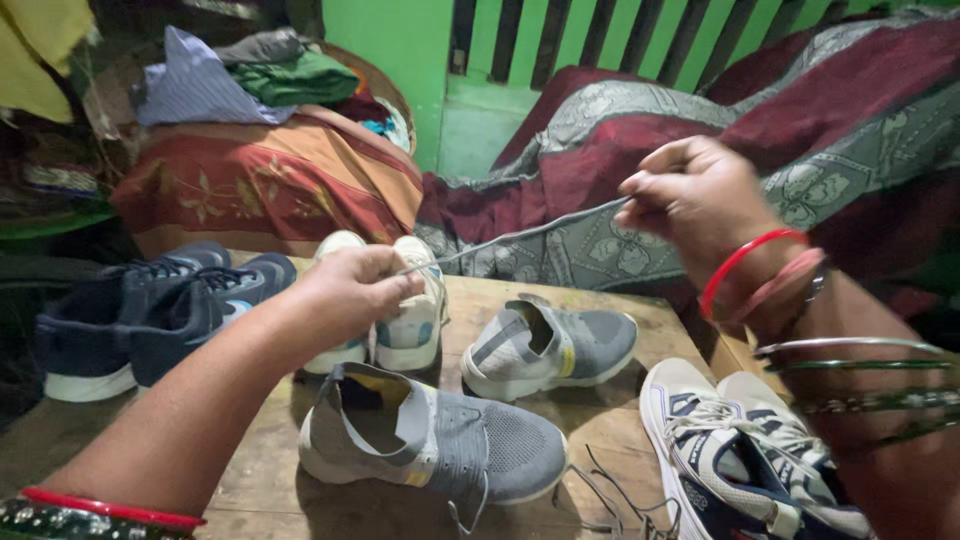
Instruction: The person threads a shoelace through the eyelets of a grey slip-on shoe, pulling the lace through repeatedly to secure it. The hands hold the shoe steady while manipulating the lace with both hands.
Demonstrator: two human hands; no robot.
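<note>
The left hand (345, 290) is closed, and its fingertips pinch one end of a grey lace (520, 234). The right hand (690, 195) is also closed into a loose fist and grips the other end, higher and further to the right. The lace is stretched almost straight between the two hands, above the table (620, 400).

Nearest on the table lies a grey shoe (440, 440) with its toe to the right and loose lace ends beside it. At the right edge stands a white and blue pair (740, 450), laced, partly behind the right forearm. A second grey shoe (550, 345) lies a little further, near the middle. Under the left hand stands a white pair (400, 320), toes away from the person. To the left is a dark blue pair (150, 310) with white soles.

Behind the table are a red and grey blanket (800, 130), a pile of folded clothes (250, 90) and a green wall (400, 50).
</note>
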